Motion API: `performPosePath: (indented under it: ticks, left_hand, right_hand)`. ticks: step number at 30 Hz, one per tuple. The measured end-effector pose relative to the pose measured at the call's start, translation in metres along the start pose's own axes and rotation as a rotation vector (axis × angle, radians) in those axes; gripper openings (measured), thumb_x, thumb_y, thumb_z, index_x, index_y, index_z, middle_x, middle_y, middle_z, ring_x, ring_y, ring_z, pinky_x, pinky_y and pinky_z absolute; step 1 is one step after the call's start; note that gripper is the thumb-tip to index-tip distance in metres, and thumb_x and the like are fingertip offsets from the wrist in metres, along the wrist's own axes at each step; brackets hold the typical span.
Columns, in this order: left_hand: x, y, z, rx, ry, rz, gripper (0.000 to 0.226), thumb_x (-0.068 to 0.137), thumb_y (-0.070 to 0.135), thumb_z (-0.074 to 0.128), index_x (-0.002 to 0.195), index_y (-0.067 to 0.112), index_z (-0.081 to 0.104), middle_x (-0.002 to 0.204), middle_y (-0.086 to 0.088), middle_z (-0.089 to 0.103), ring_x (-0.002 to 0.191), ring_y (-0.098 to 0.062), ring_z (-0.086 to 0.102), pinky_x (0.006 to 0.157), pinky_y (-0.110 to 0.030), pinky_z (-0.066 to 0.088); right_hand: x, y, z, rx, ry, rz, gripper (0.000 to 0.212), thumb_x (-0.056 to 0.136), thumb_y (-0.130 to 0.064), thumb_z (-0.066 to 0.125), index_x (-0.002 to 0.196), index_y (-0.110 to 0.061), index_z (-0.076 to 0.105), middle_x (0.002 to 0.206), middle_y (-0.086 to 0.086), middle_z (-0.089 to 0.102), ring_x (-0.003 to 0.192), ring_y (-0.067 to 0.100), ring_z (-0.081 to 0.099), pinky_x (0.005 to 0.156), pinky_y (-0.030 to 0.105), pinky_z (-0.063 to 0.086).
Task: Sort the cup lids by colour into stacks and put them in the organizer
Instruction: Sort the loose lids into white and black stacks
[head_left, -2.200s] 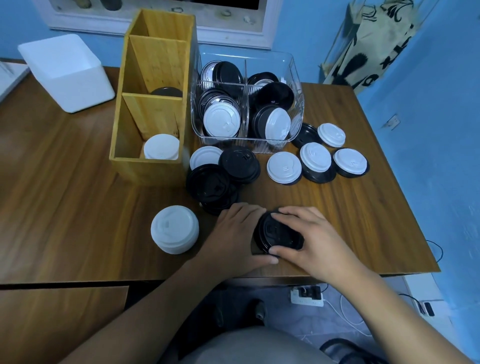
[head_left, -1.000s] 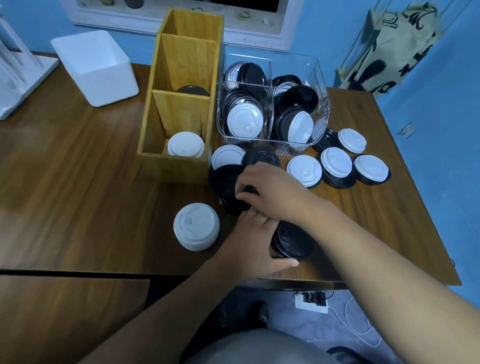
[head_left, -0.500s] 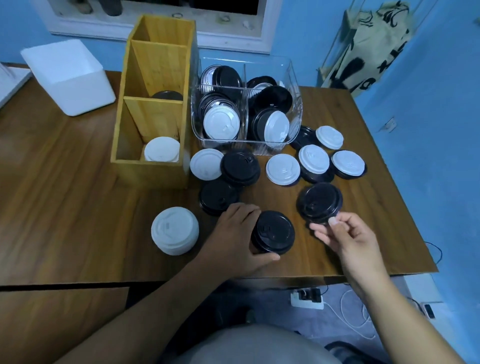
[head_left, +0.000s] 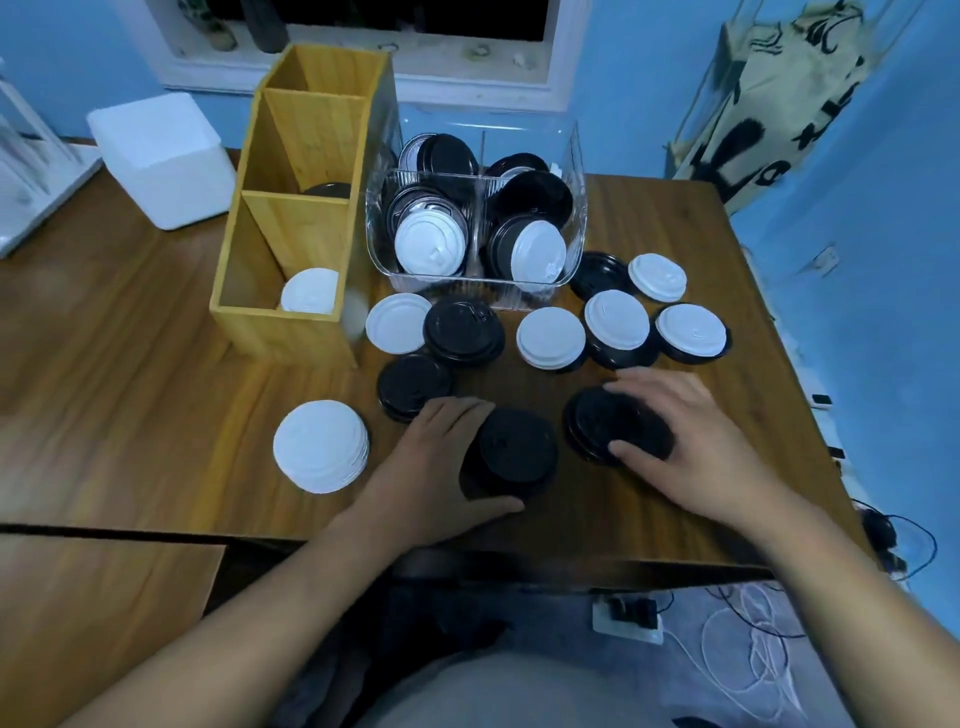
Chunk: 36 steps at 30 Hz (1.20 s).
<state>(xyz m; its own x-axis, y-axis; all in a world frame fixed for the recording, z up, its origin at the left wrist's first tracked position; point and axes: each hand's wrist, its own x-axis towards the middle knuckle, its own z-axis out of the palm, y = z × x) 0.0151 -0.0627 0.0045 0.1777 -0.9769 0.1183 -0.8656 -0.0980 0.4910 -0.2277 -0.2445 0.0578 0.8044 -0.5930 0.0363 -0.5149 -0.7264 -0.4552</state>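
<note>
Loose black lid (head_left: 592, 426): thin moulded plastic, judged very light, slightly flexy and slick on wood. It is not fragile, but the rim could buckle under a hard squeeze. Best hold is across the rim, thumb on one edge and fingers on the opposite edge. It lies on the table (head_left: 130, 364), right of centre and near the front edge.

Right hand (head_left: 691, 447) is over it. The fingers curl over the far rim and the thumb sits on the near part of the top, so it grips the lid across its width. Blur hides whether the lid is off the wood.

Just left of it, with a narrow gap, is the black stack (head_left: 511, 452) of nested lids. It is judged light but apt to shear sideways, so it should be held by the sides. Left hand (head_left: 431, 467) cups it, fingers bent round the far-left side and thumb round the near side. The top is bare.

Further left stands the white stack (head_left: 321, 447), with no hand on it. Behind are more loose lids, black and white, some white ones sitting on black.

Organizer (head_left: 306, 234) is back left, with a white lid in the front compartment and something dark in the middle one. Clear bin (head_left: 467, 293) just beside it holds mixed lids.

Judgement: the gripped lid goes onto the black stack next, and it needs centring to nest.
</note>
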Motion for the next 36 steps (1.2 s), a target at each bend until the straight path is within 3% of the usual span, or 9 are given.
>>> performPosePath:
  ticks: [2,5,9,13,16,23,27,33,36]
  left_hand:
    - [-0.002,0.000,-0.001,-0.036,0.004,-0.002,0.102,0.074,0.073,0.073,0.153,0.017,0.040,0.150,0.003,0.043,0.141,-0.011,0.034,0.118,-0.021,0.023]
    - [-0.002,0.001,-0.003,-0.088,0.018,-0.007,0.095,0.075,0.064,0.078,0.152,0.020,0.043,0.145,0.006,0.046,0.138,-0.009,0.038,0.116,-0.019,0.028]
    - [0.000,0.000,-0.003,-0.121,0.021,-0.016,0.092,0.073,0.064,0.081,0.147,0.022,0.048,0.136,0.006,0.053,0.130,-0.010,0.044,0.112,-0.028,0.037]
    - [-0.001,-0.002,-0.004,-0.153,0.025,-0.026,0.093,0.071,0.063,0.083,0.147,0.022,0.048,0.136,0.005,0.054,0.130,-0.011,0.046,0.111,-0.031,0.040]
    - [0.000,0.000,-0.005,-0.160,0.027,-0.043,0.095,0.069,0.061,0.085,0.147,0.022,0.047,0.138,0.007,0.053,0.130,-0.009,0.045,0.111,-0.031,0.040]
    - [0.000,0.001,-0.005,-0.189,0.023,-0.074,0.106,0.065,0.057,0.090,0.152,0.022,0.040,0.138,0.010,0.054,0.130,-0.005,0.044,0.109,-0.021,0.035]
    - [0.000,-0.002,-0.002,-0.181,0.028,-0.049,0.105,0.066,0.060,0.088,0.151,0.021,0.042,0.139,0.009,0.054,0.132,-0.006,0.043,0.111,-0.025,0.036]
    - [0.000,-0.004,-0.002,-0.110,0.018,0.013,0.098,0.068,0.066,0.083,0.148,0.021,0.047,0.149,0.011,0.047,0.138,-0.006,0.037,0.116,-0.018,0.025]
    - [-0.001,-0.003,-0.003,-0.112,0.014,0.019,0.099,0.069,0.070,0.080,0.148,0.019,0.047,0.151,0.010,0.045,0.140,-0.007,0.037,0.119,-0.025,0.028]
  right_hand:
    - [0.016,0.006,-0.002,-0.033,-0.143,-0.023,0.063,0.085,-0.045,0.075,0.142,-0.035,0.051,0.150,-0.013,0.044,0.140,0.010,0.033,0.111,0.027,0.028]
    - [0.025,0.008,0.000,-0.071,-0.206,-0.020,0.063,0.085,-0.050,0.072,0.142,-0.037,0.049,0.151,-0.012,0.045,0.139,0.009,0.037,0.113,0.030,0.034]
    - [0.019,0.006,-0.001,-0.128,-0.120,-0.018,0.067,0.080,-0.056,0.072,0.140,-0.031,0.054,0.139,-0.013,0.057,0.129,0.010,0.049,0.103,0.024,0.038]
    - [0.016,-0.015,-0.003,0.006,0.051,0.061,0.061,0.076,-0.054,0.077,0.131,-0.037,0.058,0.116,-0.020,0.058,0.105,0.001,0.053,0.089,0.020,0.044]
    - [0.021,-0.047,0.006,0.096,0.110,-0.032,0.056,0.077,-0.054,0.076,0.128,-0.035,0.059,0.118,-0.020,0.062,0.107,0.001,0.056,0.090,0.023,0.047]
    - [0.029,-0.067,0.048,0.004,-0.020,-0.151,0.063,0.080,-0.055,0.073,0.134,-0.025,0.059,0.131,-0.009,0.060,0.121,0.012,0.049,0.098,0.022,0.036]
    - [0.030,-0.066,0.053,-0.025,-0.052,-0.165,0.067,0.082,-0.057,0.070,0.140,-0.028,0.056,0.133,-0.012,0.052,0.121,0.007,0.041,0.098,0.018,0.030]
    - [0.033,-0.069,0.051,0.002,-0.149,-0.149,0.071,0.083,-0.059,0.069,0.145,-0.034,0.049,0.131,-0.018,0.043,0.121,0.006,0.034,0.102,0.025,0.037]
    - [0.036,-0.072,0.049,-0.015,-0.192,-0.148,0.071,0.082,-0.061,0.069,0.145,-0.036,0.048,0.128,-0.021,0.041,0.120,0.005,0.034,0.098,0.024,0.038]
